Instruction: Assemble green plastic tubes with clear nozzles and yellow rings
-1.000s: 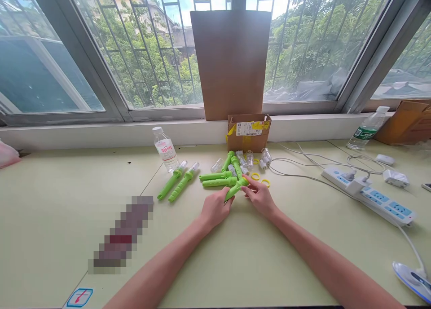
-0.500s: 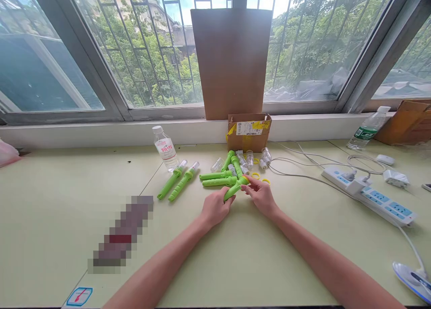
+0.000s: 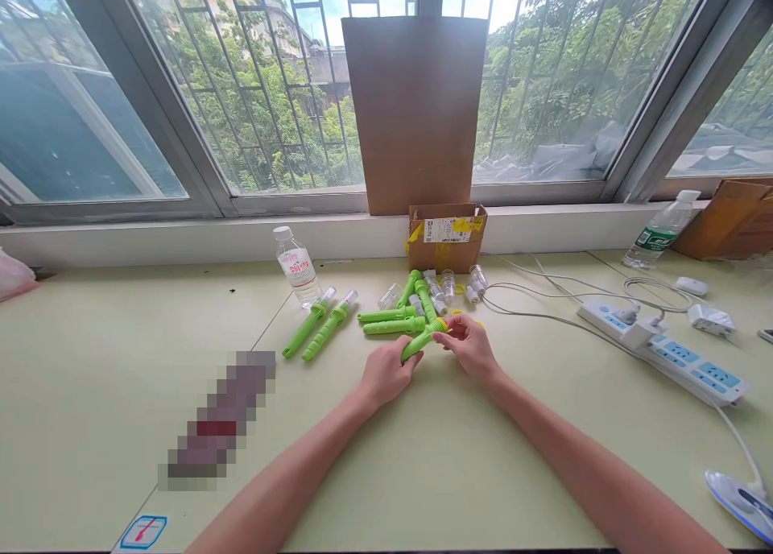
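My left hand (image 3: 387, 370) is closed around the lower part of a green plastic tube (image 3: 418, 343). A yellow ring (image 3: 442, 325) sits at the tube's upper right end, and my right hand (image 3: 469, 349) pinches there with thumb and fingers. Behind my hands lie several more green tubes (image 3: 394, 326) with threaded ends. Clear plastic caps (image 3: 448, 285) and loose yellow rings (image 3: 460, 289) are scattered beside them. To the left, two green tubes with clear tops (image 3: 329, 327) lie side by side.
A water bottle (image 3: 298, 268) stands behind the paired tubes. A small cardboard box (image 3: 447, 252) is at the wall. On the right are a power strip (image 3: 676, 353), cables, a green-labelled bottle (image 3: 658, 230) and a round white device (image 3: 740, 502). A pixelated object (image 3: 221, 417) lies left.
The fingers of my right hand have shifted slightly at the tube's end and now cover more of the loose yellow rings behind them. My left hand keeps its hold in the same place.
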Demonstrator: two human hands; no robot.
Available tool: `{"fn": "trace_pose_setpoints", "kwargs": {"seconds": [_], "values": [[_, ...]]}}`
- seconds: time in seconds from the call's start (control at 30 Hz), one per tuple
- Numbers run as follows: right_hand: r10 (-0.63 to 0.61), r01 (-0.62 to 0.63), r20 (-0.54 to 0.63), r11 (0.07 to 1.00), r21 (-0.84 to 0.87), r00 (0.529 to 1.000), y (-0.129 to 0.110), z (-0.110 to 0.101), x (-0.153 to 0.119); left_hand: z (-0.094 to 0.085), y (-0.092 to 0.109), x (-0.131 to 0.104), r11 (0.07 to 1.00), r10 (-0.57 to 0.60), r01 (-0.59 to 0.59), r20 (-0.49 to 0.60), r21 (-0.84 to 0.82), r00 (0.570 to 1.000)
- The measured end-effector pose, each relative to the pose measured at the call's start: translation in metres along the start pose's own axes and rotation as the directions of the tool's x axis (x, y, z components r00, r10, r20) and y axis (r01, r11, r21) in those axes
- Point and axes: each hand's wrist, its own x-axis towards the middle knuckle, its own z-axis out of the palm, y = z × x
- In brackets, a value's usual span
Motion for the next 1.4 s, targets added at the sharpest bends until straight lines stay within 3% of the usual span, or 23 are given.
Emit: {"fn": "trace_pose_setpoints", "kwargs": {"seconds": [0.3, 0.57, 0.83, 1.17, 1.4], "values": [[-0.103, 0.103, 0.009, 0.993, -0.055, 0.995, -0.001, 0.002, -0.003, -0.003, -0.001, 0.0, 0.956, -0.045, 0.05, 0.023, -0.29, 0.999], [-0.154, 0.154, 0.015, 0.988, -0.02, 0.988, -0.002, 0.003, -0.005, -0.009, 0.006, 0.001, 0.752, -0.103, 0.174, 0.147, -0.636, 0.984], [-0.152, 0.152, 0.013, 0.988, -0.017, 0.988, -0.001, 0.003, -0.004, -0.011, 0.008, 0.001, 0.686, -0.14, 0.247, 0.208, -0.685, 0.968], [-0.149, 0.149, 0.013, 0.988, 0.035, 0.989, -0.002, 0.005, -0.004, -0.012, 0.004, 0.004, 0.621, -0.075, 0.289, 0.311, -0.729, 0.947], [-0.141, 0.141, -0.014, 0.989, 0.035, 0.99, 0.0, 0.008, -0.007, -0.015, 0.002, 0.005, 0.662, -0.157, 0.288, 0.248, -0.692, 0.956]]}}
